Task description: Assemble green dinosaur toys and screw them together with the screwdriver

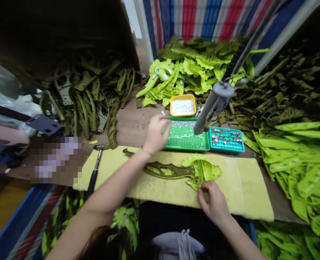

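Note:
My left hand (156, 134) is over the left side of a green perforated tray (187, 142) holding small metal pieces. Its fingers are bent together, and whatever they pinch is too small to make out. On a yellow cloth (241, 187) lies a dark olive curved plastic handle piece (173, 171), beside and partly over a lime-green plastic shell (210, 169) turned inside up. My right hand (214, 200) has its thumb and forefinger closed at the shell's lower edge, by a small brownish fitting (196, 179). Its fingertips hide what they grip.
A hammer (96, 168) lies on the cloth's left. A teal tray (227, 140) of round metal pieces and a yellow box (183, 105) stand behind. A grey hanging tool (211, 104) juts over the green tray. Lime-green shells (292, 159) and olive parts (86, 97) are heaped around.

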`<action>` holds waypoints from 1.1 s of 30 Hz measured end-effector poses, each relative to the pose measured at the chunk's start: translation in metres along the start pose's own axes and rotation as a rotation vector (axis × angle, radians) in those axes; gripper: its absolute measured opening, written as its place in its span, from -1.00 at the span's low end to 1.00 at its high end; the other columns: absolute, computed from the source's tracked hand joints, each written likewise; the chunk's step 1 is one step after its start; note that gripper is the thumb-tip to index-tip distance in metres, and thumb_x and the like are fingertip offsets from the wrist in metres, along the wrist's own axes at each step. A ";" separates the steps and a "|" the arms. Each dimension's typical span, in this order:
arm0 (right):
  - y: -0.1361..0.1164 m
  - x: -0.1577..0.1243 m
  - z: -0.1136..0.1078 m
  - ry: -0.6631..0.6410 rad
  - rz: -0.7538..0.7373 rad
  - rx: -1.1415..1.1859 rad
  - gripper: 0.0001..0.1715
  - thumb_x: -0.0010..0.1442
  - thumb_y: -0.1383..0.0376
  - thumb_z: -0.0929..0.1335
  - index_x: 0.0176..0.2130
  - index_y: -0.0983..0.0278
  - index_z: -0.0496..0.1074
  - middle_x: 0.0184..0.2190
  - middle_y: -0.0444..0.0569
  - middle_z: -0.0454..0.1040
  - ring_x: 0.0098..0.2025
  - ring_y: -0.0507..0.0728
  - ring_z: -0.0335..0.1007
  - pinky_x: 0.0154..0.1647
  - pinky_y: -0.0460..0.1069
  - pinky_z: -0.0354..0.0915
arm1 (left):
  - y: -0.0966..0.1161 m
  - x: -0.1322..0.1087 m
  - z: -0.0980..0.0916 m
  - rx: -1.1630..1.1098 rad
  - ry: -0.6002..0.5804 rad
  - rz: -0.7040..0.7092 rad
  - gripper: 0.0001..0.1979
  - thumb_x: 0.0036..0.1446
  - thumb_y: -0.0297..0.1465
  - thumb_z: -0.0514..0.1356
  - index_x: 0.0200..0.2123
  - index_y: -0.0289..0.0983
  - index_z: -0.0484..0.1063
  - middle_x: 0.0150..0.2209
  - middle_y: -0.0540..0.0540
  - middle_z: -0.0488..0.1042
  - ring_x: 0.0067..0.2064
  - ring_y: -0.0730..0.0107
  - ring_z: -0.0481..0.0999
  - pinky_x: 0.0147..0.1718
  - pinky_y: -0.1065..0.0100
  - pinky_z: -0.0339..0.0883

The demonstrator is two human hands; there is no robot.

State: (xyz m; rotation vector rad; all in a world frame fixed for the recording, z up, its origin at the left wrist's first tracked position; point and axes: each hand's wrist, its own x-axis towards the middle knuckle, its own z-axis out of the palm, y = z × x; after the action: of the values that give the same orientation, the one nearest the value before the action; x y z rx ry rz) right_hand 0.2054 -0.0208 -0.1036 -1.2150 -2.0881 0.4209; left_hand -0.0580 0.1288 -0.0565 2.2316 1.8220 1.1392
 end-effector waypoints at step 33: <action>-0.029 0.024 -0.027 -0.140 0.015 0.230 -0.21 0.11 0.23 0.31 0.30 0.23 0.10 0.21 0.13 0.31 0.27 0.27 0.21 0.28 0.24 0.19 | 0.093 -0.219 -0.051 -0.762 -0.087 -0.548 -0.62 0.03 -0.32 0.32 -0.05 -0.19 0.42 -0.07 -0.19 0.55 -0.06 0.11 0.59 -0.07 0.10 0.53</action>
State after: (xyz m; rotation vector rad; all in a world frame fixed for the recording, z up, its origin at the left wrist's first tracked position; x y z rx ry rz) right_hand 0.1974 -0.0162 -0.0586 -1.0925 -2.0799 0.7500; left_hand -0.0169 -0.1089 -0.0864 1.2457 1.4593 1.2807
